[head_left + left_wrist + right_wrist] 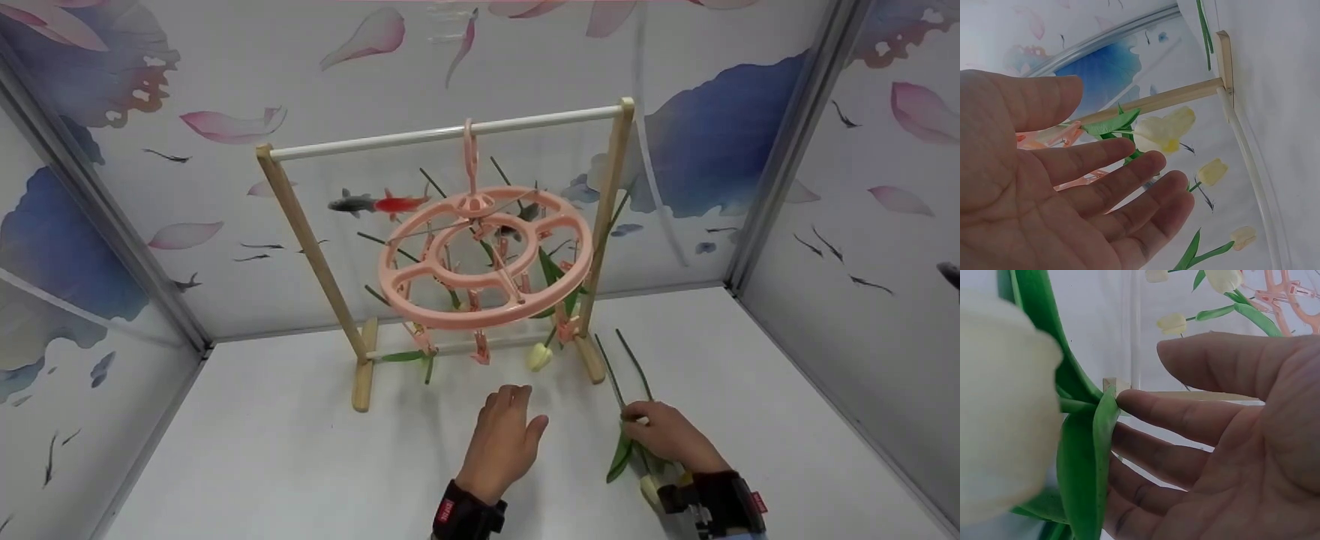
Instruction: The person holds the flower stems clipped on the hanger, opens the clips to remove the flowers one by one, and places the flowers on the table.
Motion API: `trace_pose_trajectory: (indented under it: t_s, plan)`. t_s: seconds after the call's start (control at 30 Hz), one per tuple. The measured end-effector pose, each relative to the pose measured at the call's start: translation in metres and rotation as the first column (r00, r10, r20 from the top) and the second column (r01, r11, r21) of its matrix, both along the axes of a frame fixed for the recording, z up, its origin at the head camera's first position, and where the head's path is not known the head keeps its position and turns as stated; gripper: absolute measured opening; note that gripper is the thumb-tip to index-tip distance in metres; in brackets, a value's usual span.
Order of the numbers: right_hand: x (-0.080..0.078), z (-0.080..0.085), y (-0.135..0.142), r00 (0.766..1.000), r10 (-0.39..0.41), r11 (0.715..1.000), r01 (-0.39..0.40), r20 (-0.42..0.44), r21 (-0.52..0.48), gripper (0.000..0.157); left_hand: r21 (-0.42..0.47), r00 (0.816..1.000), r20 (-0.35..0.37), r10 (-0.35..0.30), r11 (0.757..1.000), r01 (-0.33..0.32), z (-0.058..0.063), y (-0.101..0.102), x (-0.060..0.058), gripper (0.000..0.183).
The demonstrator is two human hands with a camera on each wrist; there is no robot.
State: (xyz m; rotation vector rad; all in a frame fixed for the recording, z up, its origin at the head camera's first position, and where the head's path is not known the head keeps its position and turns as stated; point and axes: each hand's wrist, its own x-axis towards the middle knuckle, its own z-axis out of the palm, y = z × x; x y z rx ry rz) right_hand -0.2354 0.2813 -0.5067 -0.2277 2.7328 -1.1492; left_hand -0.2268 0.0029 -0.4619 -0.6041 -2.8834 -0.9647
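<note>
My left hand [502, 439] is held out in front of the stand, empty, with fingers extended and thumb apart. A pale yellow tulip [540, 356] hangs just beyond its fingertips, clipped to a pink round clip hanger [480, 319]. To the right, my right hand [671, 435] reaches over artificial tulips lying on the table, their dark stems [636, 360] pointing toward the back. In the right wrist view its fingers lie against a green leaf [1078, 467] with the thumb well apart. A cream tulip head [1005, 405] fills that view's left side.
The hanger hooks over the white bar [375, 140] of a wooden stand [307, 247]. Several more tulips and pink clips [481, 349] dangle below the ring. The stand's foot [589, 360] is close to the loose stems. Printed panels [697, 135] wall in the white table [300, 450].
</note>
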Motion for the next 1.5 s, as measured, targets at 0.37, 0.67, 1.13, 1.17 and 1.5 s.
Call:
trace_pose_trajectory:
  t_s: [0.37, 0.67, 1.13, 1.17, 1.5]
  plan:
    - [0.002, -0.001, 0.0, 0.999, 0.007, 1.0, -0.008, 0.035, 0.024, 0.042, -0.002, 1.0, -0.008, -0.01, 1.0, 0.01, 0.0, -0.001, 0.001, 0.046]
    - [0.005, 0.009, -0.005, 0.999, -0.023, 0.999, 0.022, 0.033, 0.031, 0.046, 0.018, 0.999, -0.051, 0.018, 1.0, -0.018, 0.002, -0.009, 0.004, 0.045]
    - [0.023, 0.042, -0.011, 0.999, 0.021, 1.0, -0.02, -0.046, 0.012, 0.046, 0.108, 0.967, -0.232, 0.103, 0.991, -0.08, 0.009, -0.044, 0.014, 0.04]
    - [0.024, 0.045, -0.012, 0.998, 0.029, 1.0, -0.029, -0.058, 0.013, 0.045, 0.115, 0.96, -0.254, 0.113, 0.99, -0.087, 0.009, -0.047, 0.015, 0.039]
    - [0.034, 0.056, -0.023, 0.982, 0.064, 0.998, -0.065, -0.175, -0.004, 0.035, 0.155, 0.922, -0.328, 0.205, 0.975, -0.162, 0.011, -0.075, 0.018, 0.037]
